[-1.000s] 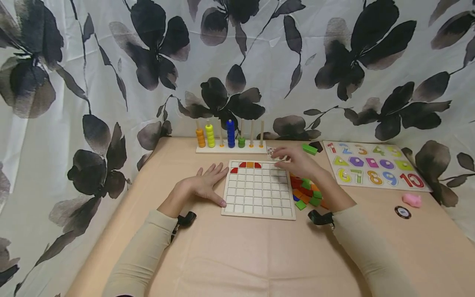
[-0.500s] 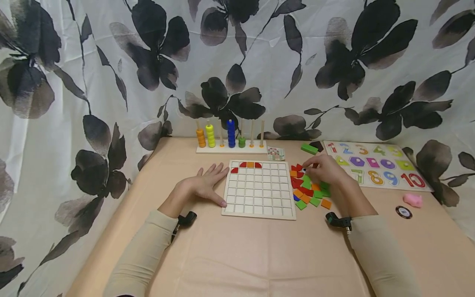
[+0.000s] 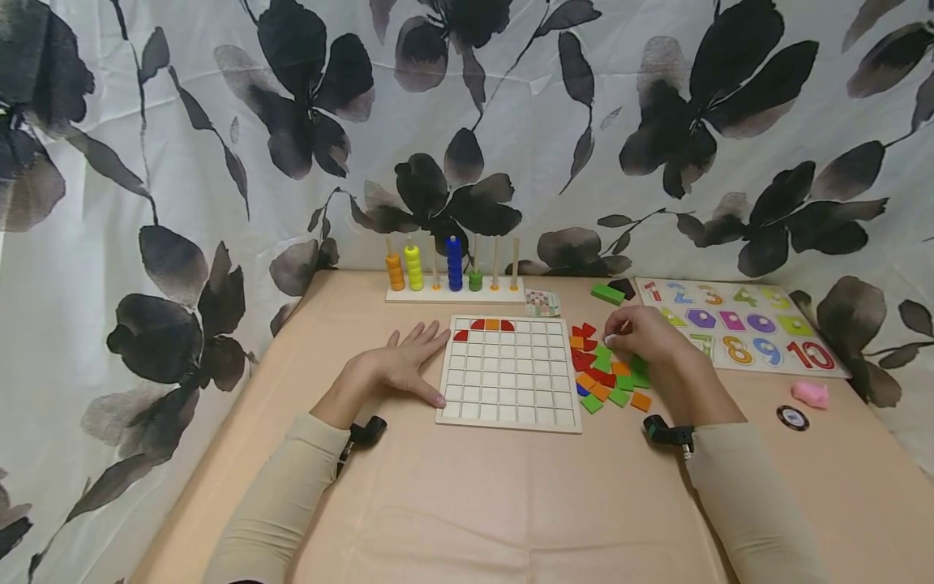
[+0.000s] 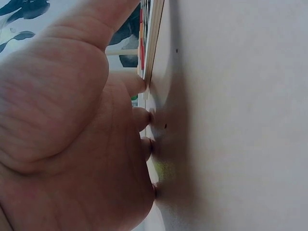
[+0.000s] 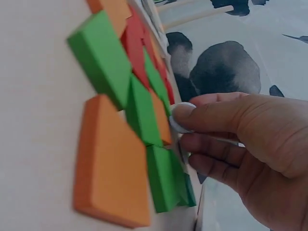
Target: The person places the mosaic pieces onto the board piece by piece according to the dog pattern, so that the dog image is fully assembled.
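Touching gridded board (image 3: 503, 381) with spread left hand (image 3: 397, 363); apparently selecting, pinching pale piece (image 5: 178, 127) in right hand (image 3: 649, 337); should next lift past nearby tiles (image 3: 601, 391)

White cloth backdrop (image 3: 540, 154), large dark printed flowers (image 3: 747, 61), faintly creased peach tabletop (image 3: 467, 495)

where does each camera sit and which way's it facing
Head: on the head, facing forward and down at the board; left hand, right hand and sleeves show.
Left wrist: on that wrist, facing the board and tabletop; left hand shows.
Right wrist: on that wrist, facing the blocks; right hand shows, pinching a pale piece.
Head and right wrist views share the blocks.
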Demonstrator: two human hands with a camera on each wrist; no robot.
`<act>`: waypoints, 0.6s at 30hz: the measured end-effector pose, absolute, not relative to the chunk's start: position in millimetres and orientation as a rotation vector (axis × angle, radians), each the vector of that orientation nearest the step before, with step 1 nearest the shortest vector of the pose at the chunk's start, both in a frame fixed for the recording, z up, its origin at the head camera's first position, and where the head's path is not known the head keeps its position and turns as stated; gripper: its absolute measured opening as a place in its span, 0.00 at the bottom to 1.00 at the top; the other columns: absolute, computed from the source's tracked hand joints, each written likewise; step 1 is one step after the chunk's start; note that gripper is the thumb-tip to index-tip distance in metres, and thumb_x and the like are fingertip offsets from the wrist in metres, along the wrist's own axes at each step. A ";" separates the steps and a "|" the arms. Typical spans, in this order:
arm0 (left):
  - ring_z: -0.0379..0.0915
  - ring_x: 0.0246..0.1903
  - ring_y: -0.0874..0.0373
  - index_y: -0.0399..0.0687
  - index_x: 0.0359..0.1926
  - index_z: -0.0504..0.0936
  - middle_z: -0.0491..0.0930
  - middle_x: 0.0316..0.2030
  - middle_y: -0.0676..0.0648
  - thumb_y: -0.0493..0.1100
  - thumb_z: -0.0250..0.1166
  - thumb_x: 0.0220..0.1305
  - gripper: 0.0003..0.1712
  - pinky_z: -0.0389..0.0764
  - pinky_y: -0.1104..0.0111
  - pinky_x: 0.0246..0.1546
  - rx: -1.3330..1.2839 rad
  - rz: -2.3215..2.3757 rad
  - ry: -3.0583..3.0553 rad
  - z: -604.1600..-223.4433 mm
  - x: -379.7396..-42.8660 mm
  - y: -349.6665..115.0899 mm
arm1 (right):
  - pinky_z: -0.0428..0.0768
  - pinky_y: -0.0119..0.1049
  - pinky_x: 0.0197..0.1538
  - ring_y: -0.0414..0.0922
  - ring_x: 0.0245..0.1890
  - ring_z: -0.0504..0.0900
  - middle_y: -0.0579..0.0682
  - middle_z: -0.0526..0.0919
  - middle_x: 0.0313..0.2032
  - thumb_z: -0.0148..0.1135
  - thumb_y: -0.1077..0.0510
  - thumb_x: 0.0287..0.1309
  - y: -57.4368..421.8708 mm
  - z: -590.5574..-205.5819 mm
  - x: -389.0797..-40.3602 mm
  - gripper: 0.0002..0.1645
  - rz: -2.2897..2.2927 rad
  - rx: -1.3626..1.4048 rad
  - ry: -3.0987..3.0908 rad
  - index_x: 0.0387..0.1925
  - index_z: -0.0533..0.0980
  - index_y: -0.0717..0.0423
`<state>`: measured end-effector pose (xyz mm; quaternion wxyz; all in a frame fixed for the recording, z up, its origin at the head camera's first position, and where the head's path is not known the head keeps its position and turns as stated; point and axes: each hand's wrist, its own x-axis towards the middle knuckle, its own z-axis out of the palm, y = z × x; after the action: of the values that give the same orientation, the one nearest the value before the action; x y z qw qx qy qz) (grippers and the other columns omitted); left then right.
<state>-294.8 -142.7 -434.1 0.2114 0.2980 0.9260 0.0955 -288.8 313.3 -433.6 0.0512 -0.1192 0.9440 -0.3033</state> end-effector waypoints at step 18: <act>0.21 0.74 0.46 0.59 0.77 0.37 0.28 0.76 0.46 0.83 0.64 0.34 0.76 0.30 0.38 0.66 0.833 0.269 2.580 -438.0 -293.0 -142.1 | 0.80 0.38 0.37 0.49 0.33 0.79 0.50 0.83 0.34 0.65 0.62 0.58 180.4 -404.9 -331.2 0.05 -1.259 -0.729 2.626 0.37 0.81 0.58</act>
<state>-293.0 -142.1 -438.0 0.2071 0.2992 0.9264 0.0966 -331.2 180.4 -404.9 0.0698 -0.2422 0.8726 -0.4184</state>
